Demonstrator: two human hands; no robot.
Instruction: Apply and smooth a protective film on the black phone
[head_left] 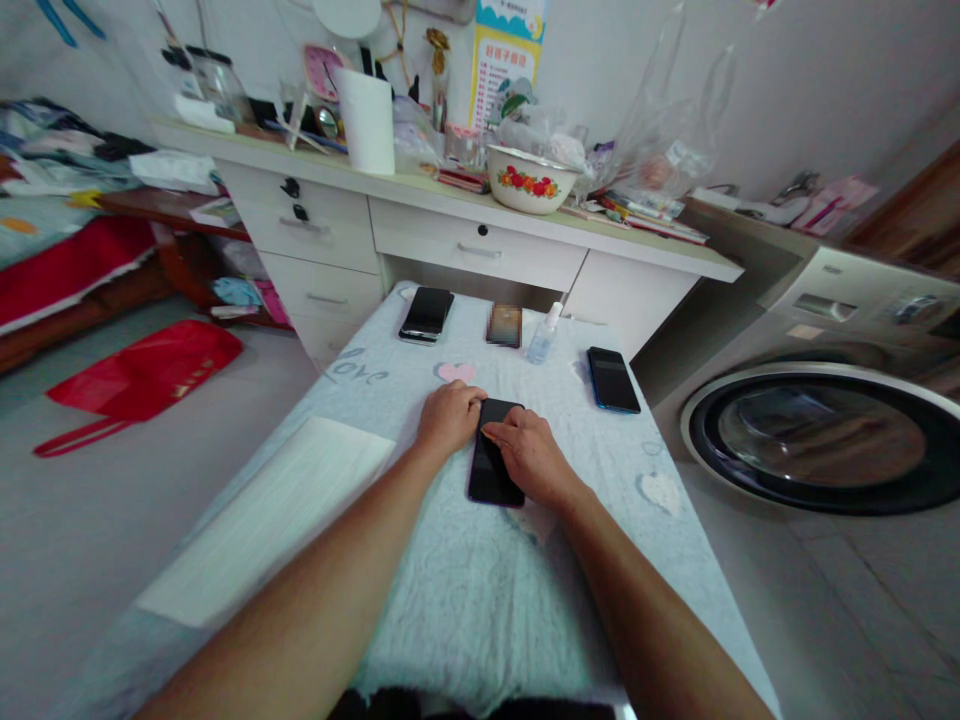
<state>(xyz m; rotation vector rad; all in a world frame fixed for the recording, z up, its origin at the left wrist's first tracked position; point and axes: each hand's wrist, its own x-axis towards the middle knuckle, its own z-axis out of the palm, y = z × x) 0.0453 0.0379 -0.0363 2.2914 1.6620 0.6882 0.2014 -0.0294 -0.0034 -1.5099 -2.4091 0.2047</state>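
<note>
A black smartphone [495, 475] lies flat, screen up, on the cloth-covered table in front of me. My left hand [448, 415] is closed at the phone's upper left edge, its fingertips against the corner. Over the right half of the screen, my right hand [531, 455] has its fingers pressed together, with the fingertips on the glass. Whether something small sits between those fingers is hidden. Beyond the phone stand a clear spray bottle [543, 338] and a small blurred brownish rectangle [504, 325]. Left of them is a stack of dark phones [427, 314].
Another phone with a blue edge [613, 380] lies on the right of the table. A long white paper sheet [277, 520] is spread on the left. Behind stand a desk with drawers [480, 235] and a flowered bowl [532, 182]; a washing machine [817, 430] is at right.
</note>
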